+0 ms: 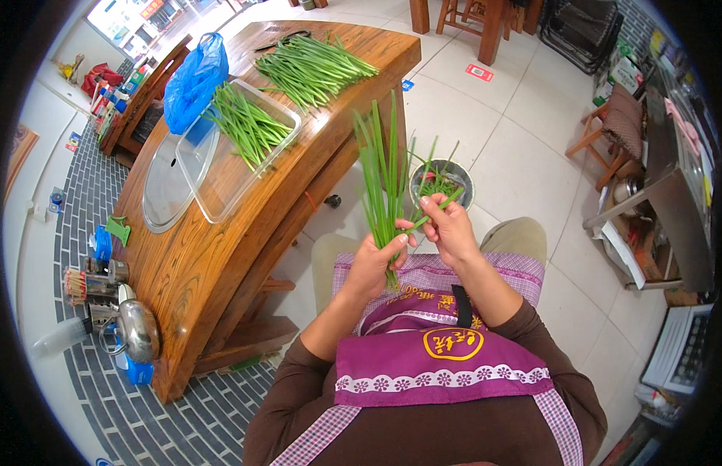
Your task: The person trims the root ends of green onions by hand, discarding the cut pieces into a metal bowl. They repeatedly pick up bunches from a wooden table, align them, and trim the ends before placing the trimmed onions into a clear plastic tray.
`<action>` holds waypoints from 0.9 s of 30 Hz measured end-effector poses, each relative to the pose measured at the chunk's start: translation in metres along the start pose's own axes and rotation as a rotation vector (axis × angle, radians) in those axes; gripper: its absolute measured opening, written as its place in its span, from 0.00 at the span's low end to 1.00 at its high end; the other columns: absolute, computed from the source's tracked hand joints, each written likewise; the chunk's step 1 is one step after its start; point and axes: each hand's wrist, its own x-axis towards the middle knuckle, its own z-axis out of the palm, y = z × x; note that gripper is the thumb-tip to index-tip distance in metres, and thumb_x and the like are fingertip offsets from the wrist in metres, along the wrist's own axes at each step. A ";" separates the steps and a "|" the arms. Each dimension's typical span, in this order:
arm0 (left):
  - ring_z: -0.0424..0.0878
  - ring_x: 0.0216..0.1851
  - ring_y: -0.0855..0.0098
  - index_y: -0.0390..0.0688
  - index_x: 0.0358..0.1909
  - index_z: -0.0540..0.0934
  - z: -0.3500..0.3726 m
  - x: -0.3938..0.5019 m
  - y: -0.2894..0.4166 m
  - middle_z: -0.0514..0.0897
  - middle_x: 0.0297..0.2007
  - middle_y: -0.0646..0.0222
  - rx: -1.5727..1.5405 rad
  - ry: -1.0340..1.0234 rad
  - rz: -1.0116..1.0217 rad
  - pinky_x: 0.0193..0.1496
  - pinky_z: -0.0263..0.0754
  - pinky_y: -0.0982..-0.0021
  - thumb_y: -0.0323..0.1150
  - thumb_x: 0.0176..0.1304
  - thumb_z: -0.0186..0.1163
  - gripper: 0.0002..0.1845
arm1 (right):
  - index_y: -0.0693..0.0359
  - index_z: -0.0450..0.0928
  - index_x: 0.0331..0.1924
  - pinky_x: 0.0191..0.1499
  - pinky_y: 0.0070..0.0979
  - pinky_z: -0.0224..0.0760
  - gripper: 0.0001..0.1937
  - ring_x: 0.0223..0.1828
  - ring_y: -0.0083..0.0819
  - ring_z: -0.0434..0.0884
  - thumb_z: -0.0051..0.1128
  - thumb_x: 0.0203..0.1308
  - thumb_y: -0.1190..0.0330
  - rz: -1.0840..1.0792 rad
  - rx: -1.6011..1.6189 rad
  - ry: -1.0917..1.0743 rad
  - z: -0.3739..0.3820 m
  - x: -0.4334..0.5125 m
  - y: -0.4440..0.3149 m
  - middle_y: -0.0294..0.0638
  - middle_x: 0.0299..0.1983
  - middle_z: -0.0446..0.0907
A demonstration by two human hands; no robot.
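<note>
My left hand (pixel 379 259) grips a small upright bunch of green Chinese chives (pixel 384 180) above my lap. Between the thumb and fingers of my right hand (pixel 448 227) is a single chive leaf (pixel 422 223), slanting across beside the bunch. Beyond my hands, a round bin (pixel 467 201) on the floor holds green scraps (pixel 436 182). Up on the wooden table (pixel 221 256), a clear plastic container (pixel 212 209) has chives (pixel 250 125) at its far end. A larger pile of chives (pixel 314 67) lies behind it on the tabletop.
A blue plastic bag (pixel 197 81) and a round metal lid (pixel 163 204) are by the container. Scissors (pixel 285 39) lie behind the large pile. A metal kettle (pixel 138 331) stands at the table's near left. To the right are a cushioned wooden chair (pixel 626 119) and a cabinet (pixel 658 215).
</note>
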 end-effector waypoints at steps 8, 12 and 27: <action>0.66 0.22 0.83 0.41 0.50 0.74 -0.001 0.005 -0.006 0.77 0.33 0.70 0.110 0.089 0.034 0.24 0.57 0.82 0.26 0.66 0.53 0.12 | 0.65 0.63 0.53 0.37 0.21 0.79 0.19 0.36 0.28 0.81 0.56 0.62 0.72 -0.284 0.015 0.161 0.002 -0.002 -0.013 0.42 0.44 0.71; 0.65 0.22 0.84 0.41 0.47 0.75 -0.003 0.008 -0.010 0.75 0.31 0.72 0.154 0.098 0.013 0.24 0.57 0.81 0.25 0.66 0.52 0.10 | 0.64 0.67 0.50 0.35 0.19 0.75 0.16 0.34 0.22 0.77 0.56 0.59 0.78 -0.510 -0.328 0.112 0.008 -0.006 -0.008 0.40 0.48 0.68; 0.61 0.21 0.85 0.39 0.48 0.78 -0.003 0.003 -0.016 0.72 0.25 0.79 0.130 0.097 -0.004 0.24 0.56 0.81 0.30 0.68 0.54 0.11 | 0.69 0.80 0.33 0.30 0.15 0.70 0.03 0.31 0.20 0.78 0.60 0.58 0.76 -0.491 -0.618 -0.047 0.014 -0.013 -0.005 0.38 0.35 0.78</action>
